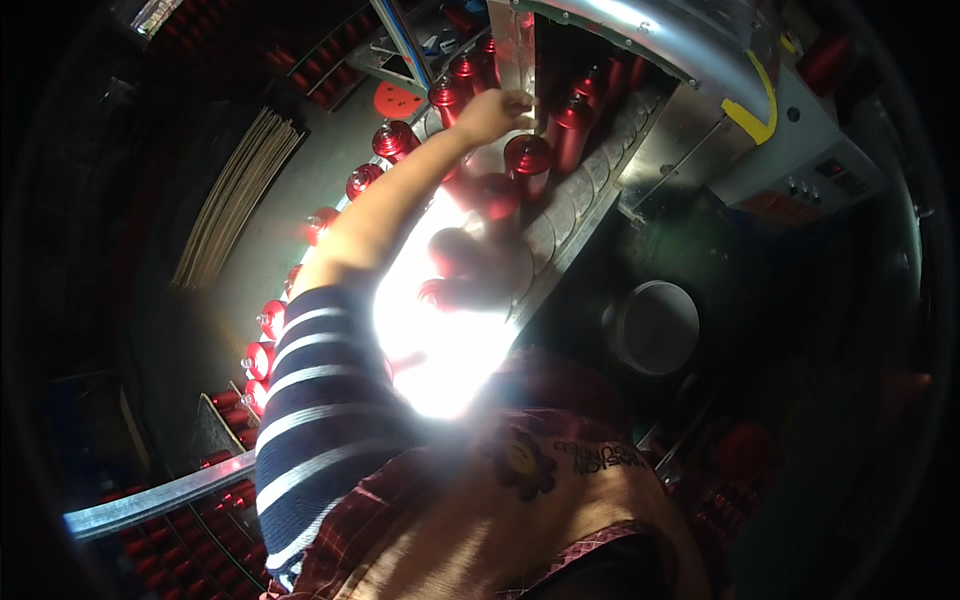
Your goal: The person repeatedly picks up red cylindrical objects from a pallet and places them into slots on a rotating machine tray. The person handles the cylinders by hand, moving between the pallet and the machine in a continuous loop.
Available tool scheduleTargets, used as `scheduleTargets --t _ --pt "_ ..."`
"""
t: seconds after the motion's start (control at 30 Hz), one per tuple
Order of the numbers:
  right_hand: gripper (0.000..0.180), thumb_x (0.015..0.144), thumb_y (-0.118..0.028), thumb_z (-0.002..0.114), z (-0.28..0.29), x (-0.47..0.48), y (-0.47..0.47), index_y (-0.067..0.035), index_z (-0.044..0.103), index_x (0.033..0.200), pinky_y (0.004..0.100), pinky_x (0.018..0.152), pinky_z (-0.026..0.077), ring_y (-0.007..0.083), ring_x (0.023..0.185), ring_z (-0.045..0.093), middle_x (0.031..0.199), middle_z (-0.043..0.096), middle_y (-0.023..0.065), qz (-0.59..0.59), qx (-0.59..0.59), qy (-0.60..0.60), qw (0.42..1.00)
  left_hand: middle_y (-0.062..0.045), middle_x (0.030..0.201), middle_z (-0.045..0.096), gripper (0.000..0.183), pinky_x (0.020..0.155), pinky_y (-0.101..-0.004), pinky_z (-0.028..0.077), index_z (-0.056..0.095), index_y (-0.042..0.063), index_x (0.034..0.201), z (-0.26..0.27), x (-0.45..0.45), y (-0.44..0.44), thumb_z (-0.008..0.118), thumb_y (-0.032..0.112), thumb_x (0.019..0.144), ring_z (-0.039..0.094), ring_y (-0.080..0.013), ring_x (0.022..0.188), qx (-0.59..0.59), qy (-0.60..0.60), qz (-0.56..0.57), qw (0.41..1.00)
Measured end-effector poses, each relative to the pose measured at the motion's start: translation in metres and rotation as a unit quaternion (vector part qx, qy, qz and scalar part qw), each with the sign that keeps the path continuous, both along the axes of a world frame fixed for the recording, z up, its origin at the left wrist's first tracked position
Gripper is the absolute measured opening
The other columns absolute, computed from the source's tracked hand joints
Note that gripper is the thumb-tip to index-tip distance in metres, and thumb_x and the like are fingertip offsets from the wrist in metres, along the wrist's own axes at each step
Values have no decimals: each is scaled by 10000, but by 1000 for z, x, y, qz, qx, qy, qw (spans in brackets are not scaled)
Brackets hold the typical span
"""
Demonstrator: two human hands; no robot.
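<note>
My left hand (495, 116) reaches forward over a conveyor, its fingers loosely curled and apart, with nothing seen between them. Just beyond the fingertips rises a metal post (514, 52). Glossy red cylinders with stepped tops stand around the hand: one red cylinder (448, 94) lies just left of it, another (528, 155) below and right of it. A row of red cylinders on metal spindles, including one at the left (363, 180), curves along the conveyor's left side. Strong glare blurs several more red cylinders beneath my forearm. My right hand is not in view.
The conveyor's metal edge (574, 244) runs diagonally on the right. Farther right are a round pale container (658, 328) and a grey control box (810, 161). A bundle of thin rods (236, 199) lies at left. A metal rail (161, 495) crosses the lower left, near racks of red cylinders.
</note>
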State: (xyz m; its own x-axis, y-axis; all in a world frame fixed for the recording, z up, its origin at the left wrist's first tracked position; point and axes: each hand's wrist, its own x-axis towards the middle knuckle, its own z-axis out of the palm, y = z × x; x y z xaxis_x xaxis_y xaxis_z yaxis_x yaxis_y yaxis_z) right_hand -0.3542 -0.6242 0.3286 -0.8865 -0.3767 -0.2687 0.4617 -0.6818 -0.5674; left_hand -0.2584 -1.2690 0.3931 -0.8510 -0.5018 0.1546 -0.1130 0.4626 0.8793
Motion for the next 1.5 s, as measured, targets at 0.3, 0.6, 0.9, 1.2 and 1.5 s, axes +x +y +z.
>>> scheduleTargets --t 0.3,0.6,0.9,1.2,1.5 --pt "440 1000 -425 405 -5 -1 -32 -72 592 1184 426 1011 444 276 1099 583 1152 631 117 -10 1 42 999 -26 1096 718 337 980 -348 478 721 73 1111 -38 134 51 800 141 791 634 -171 1065 111 -173 -86 975" --pt "453 971 -429 453 8 -24 -82 -33 595 1141 405 918 510 246 1013 633 1099 649 113 -58 -14 75 995 -103 1235 596 325 977 -288 379 635 19 988 -77 85 22 805 8 711 523 -190 1193 36 -97 -78 992" --pt "420 957 -439 459 32 -3 -59 -96 557 1179 460 927 505 290 1055 624 1107 648 105 -124 -58 21 990 -87 1201 575 800 876 -270 500 351 -9 1433 -70 51 21 759 -95 750 563 -165 1075 46 -36 4 998" --pt "423 954 -445 452 26 -2 -47 -95 602 1139 478 998 457 292 1130 590 1192 637 107 -143 -64 -26 987 -59 1134 621 572 831 -248 495 528 -31 1304 -96 62 25 715 -116 770 580 -140 970 147 -69 19 987" --pt "445 980 -457 410 14 -20 -50 -111 548 1222 505 930 511 331 1074 621 1147 646 130 -110 -33 -28 993 -52 1097 641 414 787 -255 510 580 -104 1227 -136 25 19 636 -153 820 586 -124 911 173 12 68 982"
